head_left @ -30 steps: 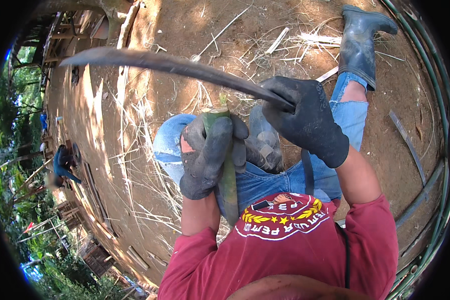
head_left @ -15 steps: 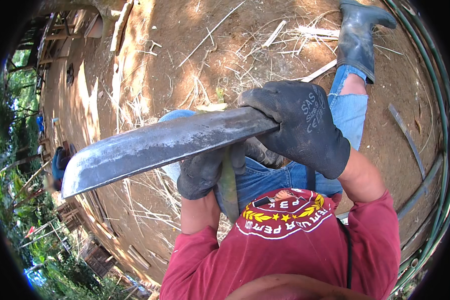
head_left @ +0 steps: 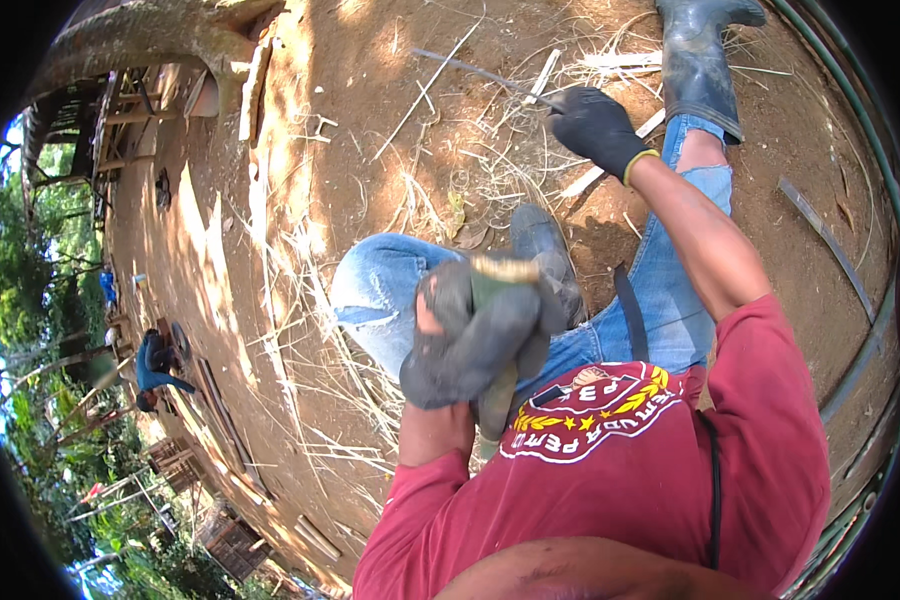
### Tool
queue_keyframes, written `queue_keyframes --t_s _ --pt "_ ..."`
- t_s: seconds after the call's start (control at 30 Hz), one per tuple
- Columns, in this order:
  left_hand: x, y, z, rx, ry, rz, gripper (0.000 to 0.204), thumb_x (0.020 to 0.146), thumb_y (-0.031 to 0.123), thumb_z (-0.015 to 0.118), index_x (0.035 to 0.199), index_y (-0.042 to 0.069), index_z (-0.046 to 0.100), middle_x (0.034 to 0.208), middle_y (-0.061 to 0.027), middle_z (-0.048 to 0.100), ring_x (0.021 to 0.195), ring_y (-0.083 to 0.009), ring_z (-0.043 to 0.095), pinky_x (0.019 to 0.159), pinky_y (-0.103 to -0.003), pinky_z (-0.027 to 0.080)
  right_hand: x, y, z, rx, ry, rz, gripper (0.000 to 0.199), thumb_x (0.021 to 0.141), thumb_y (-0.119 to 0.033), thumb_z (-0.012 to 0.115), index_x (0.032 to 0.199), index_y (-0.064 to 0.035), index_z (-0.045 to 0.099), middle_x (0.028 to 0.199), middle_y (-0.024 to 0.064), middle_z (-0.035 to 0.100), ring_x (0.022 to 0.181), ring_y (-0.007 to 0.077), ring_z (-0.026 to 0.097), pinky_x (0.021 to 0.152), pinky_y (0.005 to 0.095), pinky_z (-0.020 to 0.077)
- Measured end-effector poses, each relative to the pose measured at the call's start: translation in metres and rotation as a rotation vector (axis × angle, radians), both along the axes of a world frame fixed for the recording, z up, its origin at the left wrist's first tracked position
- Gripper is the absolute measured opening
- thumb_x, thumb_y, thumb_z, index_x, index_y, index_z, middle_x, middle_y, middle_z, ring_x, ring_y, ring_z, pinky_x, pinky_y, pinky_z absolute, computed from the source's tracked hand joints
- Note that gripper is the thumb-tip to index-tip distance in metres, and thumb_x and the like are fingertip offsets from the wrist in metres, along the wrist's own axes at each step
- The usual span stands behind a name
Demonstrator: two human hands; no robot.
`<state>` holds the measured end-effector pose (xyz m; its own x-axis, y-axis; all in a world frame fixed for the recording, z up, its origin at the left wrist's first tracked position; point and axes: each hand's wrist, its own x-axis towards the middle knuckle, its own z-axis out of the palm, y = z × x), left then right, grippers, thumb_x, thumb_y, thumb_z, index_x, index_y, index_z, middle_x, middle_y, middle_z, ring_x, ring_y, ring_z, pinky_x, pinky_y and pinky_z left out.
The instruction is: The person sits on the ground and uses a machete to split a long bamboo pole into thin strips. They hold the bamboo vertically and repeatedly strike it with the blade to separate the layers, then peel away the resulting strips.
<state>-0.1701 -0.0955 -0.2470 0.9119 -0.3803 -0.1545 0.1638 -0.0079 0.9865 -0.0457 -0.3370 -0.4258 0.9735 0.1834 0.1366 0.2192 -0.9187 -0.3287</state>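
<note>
My left hand (head_left: 480,335), in a dark worn glove, is wrapped round a short green bamboo piece (head_left: 495,405) above my lap. The bamboo's upper end is pale and rough, and motion blurs that hand slightly. A torn spot in the glove bares part of a finger. Stretched out ahead, my right hand (head_left: 598,130) is closed in a dark glove with a yellow cuff. From it a machete (head_left: 480,75) points far left, its blade seen nearly edge-on as a thin line. The fingers hide its handle.
Pale split strips (head_left: 300,350) litter the brown dirt. My legs in torn jeans end in black rubber boots (head_left: 705,70). A flat strip (head_left: 828,245) lies at right, near green bamboo poles (head_left: 865,90). Another person (head_left: 160,365) bends down at far left.
The machete has swung from across my lap to far ahead with my right hand, its broad face turned out of view. The bamboo's upper end in my left hand now shows.
</note>
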Motion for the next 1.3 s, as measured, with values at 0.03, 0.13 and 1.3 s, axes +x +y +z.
queue_keyframes --t_s 0.03,0.13,1.3 --pt "0.016 -0.021 0.021 -0.062 0.224 0.087 0.032 0.099 0.03 0.061 0.092 0.0 0.066 0.065 -0.0036 0.059 0.058 -0.0101 0.056 0.053 -0.024 0.045 0.014 -0.025 -0.01 -0.251 -0.089 0.135 0.019 0.087 -0.027 0.062 0.088 -0.0098 0.07 0.084 0.0179 0.068 0.08 0.0348 0.069 0.072 0.0466 0.0552" --pt "0.032 -0.021 -0.001 -0.131 0.187 0.183 0.039 0.101 0.036 0.056 0.107 -0.001 0.065 0.07 -0.0014 0.059 0.06 -0.0092 0.054 0.054 -0.023 0.043 -0.015 -0.005 0.018 0.345 -0.288 -0.054 0.021 0.091 -0.023 0.062 0.085 -0.0037 0.068 0.079 0.0202 0.067 0.081 0.0381 0.068 0.072 0.0485 0.055" --pt "0.023 -0.016 -0.035 0.045 -0.041 0.321 0.037 0.104 0.035 0.055 0.11 -0.001 0.063 0.07 -0.0064 0.059 0.054 -0.0127 0.052 0.048 -0.028 0.042 -0.032 0.036 0.118 0.236 -0.199 0.384 0.022 0.079 -0.029 0.07 0.093 -0.0119 0.067 0.076 0.0093 0.066 0.073 0.031 0.069 0.067 0.0454 0.0549"
